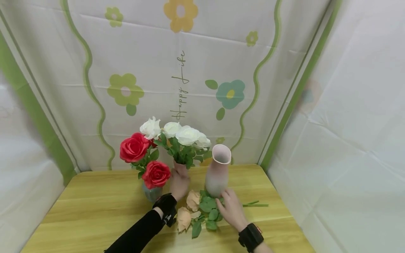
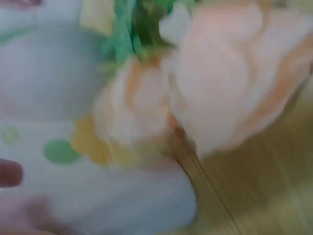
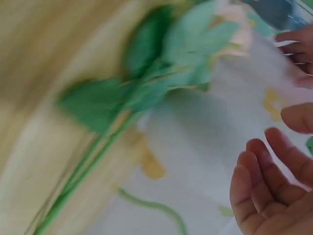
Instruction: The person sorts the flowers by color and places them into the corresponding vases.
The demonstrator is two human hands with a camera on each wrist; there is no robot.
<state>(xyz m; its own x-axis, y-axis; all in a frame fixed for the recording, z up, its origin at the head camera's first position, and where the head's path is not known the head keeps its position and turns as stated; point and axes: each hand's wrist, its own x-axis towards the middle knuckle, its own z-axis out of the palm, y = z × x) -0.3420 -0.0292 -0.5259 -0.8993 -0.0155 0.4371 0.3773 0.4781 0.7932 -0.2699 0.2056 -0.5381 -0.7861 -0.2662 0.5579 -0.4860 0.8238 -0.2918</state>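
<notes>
My left hand point(image 1: 179, 183) grips a slim pink vase point(image 1: 179, 165) holding several white roses point(image 1: 187, 135). In the left wrist view, blurred, its pale lower body point(image 2: 142, 200) shows at the bottom, with fingertips point(image 2: 10, 173) at the left edge. My right hand point(image 1: 233, 209) is beside the base of a second vase point(image 1: 217, 177), pink fading to grey, standing upright with nothing showing in its mouth. In the right wrist view the right fingers point(image 3: 266, 171) are loosely bent and hold nothing. Peach roses point(image 1: 183, 219) with green leaves point(image 1: 209, 205) lie on the table between the hands.
Red roses point(image 1: 156, 174) stand in a blue-grey vase point(image 1: 153, 194) left of my left hand. Stems point(image 1: 257, 205) of the peach roses point right across the wooden table point(image 1: 104, 207). A printed white curtain point(image 1: 152, 56) hangs behind the table and along both sides.
</notes>
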